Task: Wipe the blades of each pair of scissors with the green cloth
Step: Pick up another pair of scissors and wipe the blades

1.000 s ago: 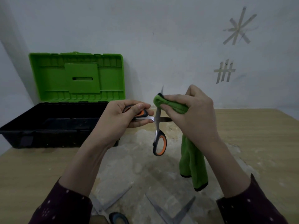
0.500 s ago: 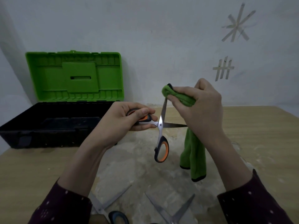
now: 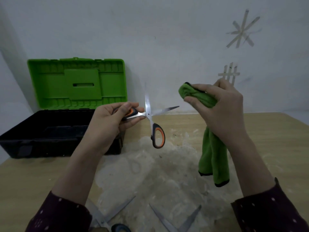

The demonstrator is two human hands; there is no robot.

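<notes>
My left hand (image 3: 111,121) grips one handle of the orange-and-black scissors (image 3: 153,122), held in the air with the blades spread wide. One blade points up, the other points right; the free handle hangs down. My right hand (image 3: 219,108) holds the bunched green cloth (image 3: 199,96) up and to the right of the blades, clear of them, with the cloth's tail hanging down. Two more open pairs of scissors lie on the table near me: one with a blue handle (image 3: 108,216) and one at the bottom edge (image 3: 173,220).
An open toolbox with a green lid (image 3: 76,84) and black tray (image 3: 41,131) stands at the back left on the wooden table (image 3: 275,139). The tabletop's middle is worn and whitish. A pale wall with tape marks stands behind.
My right hand has pulled the cloth up and right, off the upright blade, and now holds it apart from the scissors. My left hand keeps holding the scissors.
</notes>
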